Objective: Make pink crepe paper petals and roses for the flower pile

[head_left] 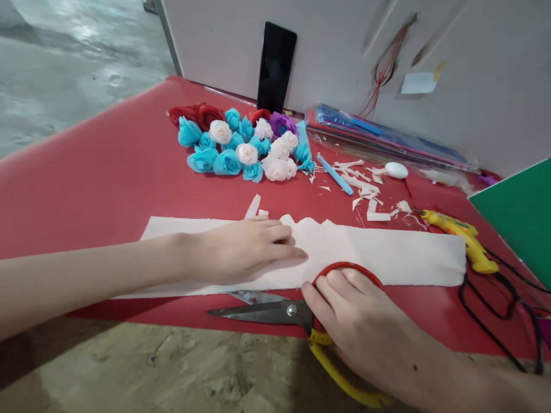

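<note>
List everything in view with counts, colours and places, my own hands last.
Table: one, red, centre
Wall panel: one, pale grey, behind table
Floor: one, grey to brownish, upper left and bottom
Paper strip: one, whitish, across table's near side
Scissors: one pair, dark blades, red-and-yellow handles, near edge
Fabric-like flowers: over ten, blue, whitish, red, purple, far side
Phone-like slab: one, black, against wall panel
Wrapped sheets: several, blue and pink, far edge
Stick: one, light blue, right of flowers
Scraps: many, whitish, beside stick
Oval object: one, white, by scraps
Glue gun: one, yellow, right
Green board: one, green, far right
Wires: several, mostly red, on wall panel
Note: one, white, on wall panel
Left hand: one, bare, on strip
Right hand: one, bare, gripping scissors
</note>
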Action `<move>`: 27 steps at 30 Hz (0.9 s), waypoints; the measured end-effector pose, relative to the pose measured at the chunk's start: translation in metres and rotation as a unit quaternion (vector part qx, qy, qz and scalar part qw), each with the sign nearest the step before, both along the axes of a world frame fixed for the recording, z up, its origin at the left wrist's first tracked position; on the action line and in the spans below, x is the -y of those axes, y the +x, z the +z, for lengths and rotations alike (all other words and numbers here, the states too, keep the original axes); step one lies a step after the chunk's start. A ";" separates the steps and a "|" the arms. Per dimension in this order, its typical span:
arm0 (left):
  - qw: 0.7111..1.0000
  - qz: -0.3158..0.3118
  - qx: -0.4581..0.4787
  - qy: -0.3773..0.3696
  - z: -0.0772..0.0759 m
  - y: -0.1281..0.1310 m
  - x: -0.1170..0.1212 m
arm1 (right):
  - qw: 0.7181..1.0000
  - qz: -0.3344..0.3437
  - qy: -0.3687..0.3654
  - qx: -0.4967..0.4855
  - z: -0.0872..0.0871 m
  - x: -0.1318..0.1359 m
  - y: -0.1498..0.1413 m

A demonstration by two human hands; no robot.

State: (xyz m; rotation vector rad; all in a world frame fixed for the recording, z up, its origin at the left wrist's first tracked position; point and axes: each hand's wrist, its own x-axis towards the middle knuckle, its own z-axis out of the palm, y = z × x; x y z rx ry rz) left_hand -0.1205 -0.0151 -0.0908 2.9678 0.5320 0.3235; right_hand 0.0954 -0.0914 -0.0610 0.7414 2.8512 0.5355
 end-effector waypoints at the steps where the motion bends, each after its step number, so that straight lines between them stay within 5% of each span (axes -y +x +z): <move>1: 1.000 -0.003 0.003 -0.001 0.001 0.000 0.000 | 1.000 0.002 0.004 0.004 0.000 0.000 0.001; 10: 1.000 -0.023 -0.002 -0.021 0.018 -0.034 0.000 | 0.999 0.012 0.033 0.014 -0.005 0.000 0.002; 16: 1.000 0.017 0.020 0.010 0.007 -0.068 -0.001 | 0.999 0.021 0.036 -0.010 -0.006 -0.002 0.002; 27: 0.999 0.019 0.035 -0.009 0.001 -0.070 -0.002 | 0.999 0.024 0.018 -0.024 -0.001 -0.009 -0.028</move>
